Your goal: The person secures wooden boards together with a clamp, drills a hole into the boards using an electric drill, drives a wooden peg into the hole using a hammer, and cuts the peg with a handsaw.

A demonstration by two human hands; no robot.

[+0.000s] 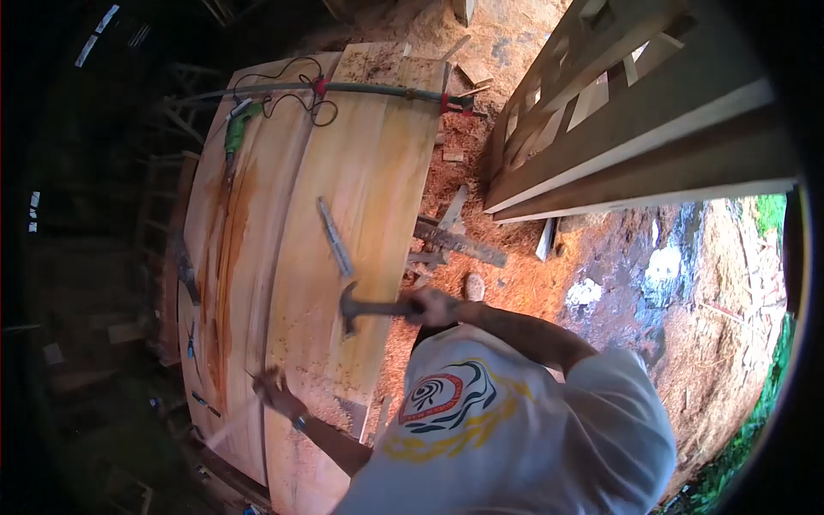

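My right hand (431, 306) is closed round the handle of a claw hammer (367, 307), whose dark head is over the near wooden board (343, 163). Lower left, my left hand (279, 395), with a band at its wrist, is above the boards, slightly blurred. Its fingers are curled, with a thin dark thing at their tips that is too small to make out. Beyond the hammer, a narrow silvery tool (335, 236) lies on the near board. A long seam runs between this board and the far board (275, 154), which has a brown-stained strip.
A green power drill (236, 133) with a black cord lies on the far board. A long bar clamp (378, 88) crosses both boards. Small tools, including pliers (190, 348), lie along the far edge. Slatted wooden frames (635, 129) stand at right; shavings and offcuts cover the ground.
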